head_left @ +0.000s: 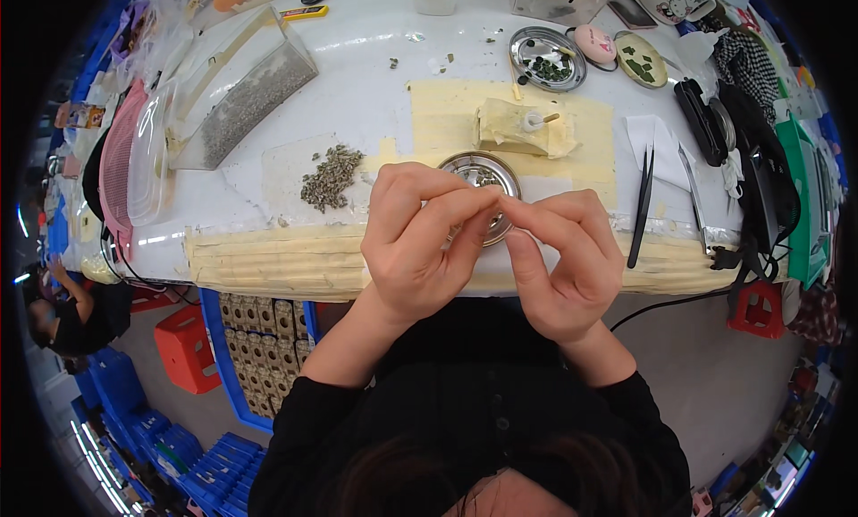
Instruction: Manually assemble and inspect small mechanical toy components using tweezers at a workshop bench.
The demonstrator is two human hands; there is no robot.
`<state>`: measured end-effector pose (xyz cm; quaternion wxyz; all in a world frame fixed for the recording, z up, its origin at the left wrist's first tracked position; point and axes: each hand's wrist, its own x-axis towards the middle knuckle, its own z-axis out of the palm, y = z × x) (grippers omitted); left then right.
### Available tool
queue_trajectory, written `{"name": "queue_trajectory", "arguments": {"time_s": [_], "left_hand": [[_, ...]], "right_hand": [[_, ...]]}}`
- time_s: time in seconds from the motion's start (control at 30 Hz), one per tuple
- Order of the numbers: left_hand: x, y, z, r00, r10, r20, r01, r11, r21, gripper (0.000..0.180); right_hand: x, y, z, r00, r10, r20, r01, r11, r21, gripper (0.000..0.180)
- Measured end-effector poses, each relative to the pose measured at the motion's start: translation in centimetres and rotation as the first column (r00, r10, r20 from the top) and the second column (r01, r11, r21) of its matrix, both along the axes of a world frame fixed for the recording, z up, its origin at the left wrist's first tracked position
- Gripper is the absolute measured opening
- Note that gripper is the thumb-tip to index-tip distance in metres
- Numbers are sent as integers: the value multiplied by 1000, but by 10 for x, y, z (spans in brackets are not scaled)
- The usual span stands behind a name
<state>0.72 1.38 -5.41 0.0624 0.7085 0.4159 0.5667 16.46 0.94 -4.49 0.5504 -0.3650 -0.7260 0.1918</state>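
My left hand (413, 244) and my right hand (572, 260) meet fingertip to fingertip above a small round metal dish (510, 172). Thumb and forefinger of each are pinched together; whatever sits between the tips is too small to name. Small greyish pieces lie in the dish, partly hidden by my fingers. Just beyond it, a block wrapped in cream tape (500, 134) carries a little white cup (534, 121) with a thin stick in it. To the left is a loose pile of small grey-green pieces (331, 176) on a clear sheet.
Black tweezers (642, 209) and a silver tool (693, 195) lie at the right. A round tray (575, 77) of dark green bits stands farther back. At the left is a clear box of grey granules (259, 97). A blue crate (234, 374) and red stool (186, 347) are below; another person is far left.
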Motion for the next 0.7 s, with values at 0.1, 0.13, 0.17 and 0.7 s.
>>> {"name": "queue_trajectory", "arguments": {"time_s": [0.1, 0.13, 0.17, 0.7], "left_hand": [[-2, 0, 0, 1000, -1, 25, 1, 1000, -21, 27], [-2, 0, 0, 999, -2, 33, 3, 1000, -26, 27], [-2, -1, 1, 999, -6, 40, 7, 1000, -27, 27], [0, -1, 0, 1000, 23, 12, -23, 999, -24, 26]], "right_hand": [[-2, -1, -6, 1000, -21, -9, 21, 998, -51, 28], [-2, -1, -7, 999, -6, -52, 1, 995, -104, 27], [-2, -1, -8, 995, 9, -97, -24, 987, -158, 25], [2, -3, 1, 985, 82, -153, -120, 957, -263, 23]]}}
